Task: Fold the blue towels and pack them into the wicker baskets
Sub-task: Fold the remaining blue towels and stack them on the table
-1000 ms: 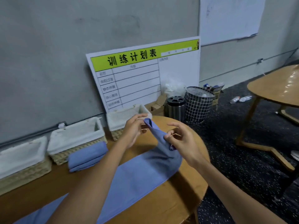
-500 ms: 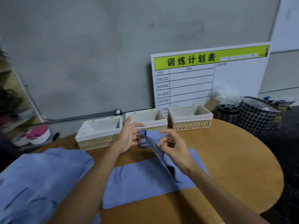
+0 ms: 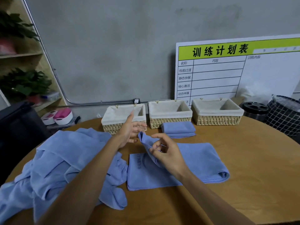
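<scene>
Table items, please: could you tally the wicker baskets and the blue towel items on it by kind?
Wicker baskets: 3, at left, middle and right.
Folded towel stack: 1.
Half-folded towel, pinched by the right hand: 1.
Unfolded towel pile: 1.
Total: 6.

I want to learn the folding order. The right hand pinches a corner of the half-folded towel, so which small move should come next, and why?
Probably the left hand, open beside the raised corner, should take it too. The right hand alone pinches the towel, which lies half folded on the table; two hands would fold it evenly.
</scene>
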The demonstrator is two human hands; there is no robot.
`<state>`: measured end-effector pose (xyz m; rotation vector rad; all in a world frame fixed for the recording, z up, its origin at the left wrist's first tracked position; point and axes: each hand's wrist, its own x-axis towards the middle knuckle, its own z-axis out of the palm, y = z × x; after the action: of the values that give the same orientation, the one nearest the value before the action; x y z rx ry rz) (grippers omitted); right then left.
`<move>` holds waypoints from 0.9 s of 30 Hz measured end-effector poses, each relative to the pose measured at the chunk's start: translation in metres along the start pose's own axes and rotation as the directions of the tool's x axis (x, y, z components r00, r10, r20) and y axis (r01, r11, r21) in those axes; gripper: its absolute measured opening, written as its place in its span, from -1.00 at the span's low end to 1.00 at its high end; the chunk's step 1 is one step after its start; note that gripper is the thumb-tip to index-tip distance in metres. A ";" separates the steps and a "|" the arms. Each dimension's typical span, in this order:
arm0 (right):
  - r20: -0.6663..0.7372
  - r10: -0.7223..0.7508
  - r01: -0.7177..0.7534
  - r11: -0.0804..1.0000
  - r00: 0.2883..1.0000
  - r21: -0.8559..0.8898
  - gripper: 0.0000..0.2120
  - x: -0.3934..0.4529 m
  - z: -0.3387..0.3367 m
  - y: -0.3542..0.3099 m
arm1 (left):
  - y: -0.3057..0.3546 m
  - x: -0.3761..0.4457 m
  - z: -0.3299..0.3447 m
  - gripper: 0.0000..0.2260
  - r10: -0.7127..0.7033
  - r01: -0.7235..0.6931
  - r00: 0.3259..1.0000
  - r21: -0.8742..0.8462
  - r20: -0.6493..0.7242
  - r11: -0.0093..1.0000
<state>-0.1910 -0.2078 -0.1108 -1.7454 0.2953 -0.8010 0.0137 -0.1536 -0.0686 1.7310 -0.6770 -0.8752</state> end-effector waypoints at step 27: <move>0.074 0.057 -0.049 0.993 0.996 -0.108 -0.98 -0.011 0.022 0.023 | -0.070 0.010 -0.012 -0.68 0.180 -0.195 0.976 0.867 0.124 0.458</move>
<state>-0.1807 -0.1927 -0.1392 -1.8560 0.3358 -0.6886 0.0311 -0.1337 -0.1349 2.4801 -1.4947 -0.3412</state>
